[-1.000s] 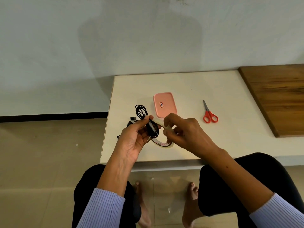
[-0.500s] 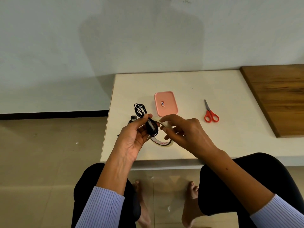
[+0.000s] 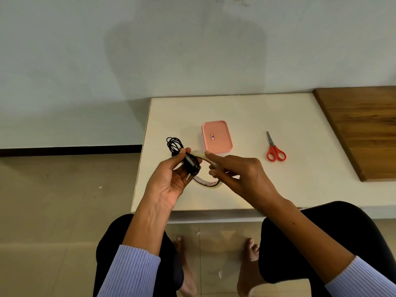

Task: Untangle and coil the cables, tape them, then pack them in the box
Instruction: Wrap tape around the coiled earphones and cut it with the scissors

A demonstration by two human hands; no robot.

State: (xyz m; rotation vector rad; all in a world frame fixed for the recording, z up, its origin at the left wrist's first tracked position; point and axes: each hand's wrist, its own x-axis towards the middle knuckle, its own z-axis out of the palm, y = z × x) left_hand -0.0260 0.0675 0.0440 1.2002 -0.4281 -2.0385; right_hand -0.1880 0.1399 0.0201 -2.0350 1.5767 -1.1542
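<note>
A coiled black cable bundle (image 3: pixel 191 164) sits pinched in the left hand (image 3: pixel 171 179) above the counter's (image 3: pixel 246 189) near edge. A second black cable coil (image 3: pixel 174 144) lies behind it. A tape roll (image 3: pixel 209 183) lies flat beneath the hands, and the closed pink box (image 3: pixel 216 136) rests beyond.

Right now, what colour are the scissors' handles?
Red-orange. The scissors lie on the table, clearest in the head view.

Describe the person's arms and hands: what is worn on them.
Both forearms are bare, with light lavender ribbed knit sleeves pushed up: left sleeve, right sleeve. The left hand and right hand show no gloves, rings or watch.
</note>
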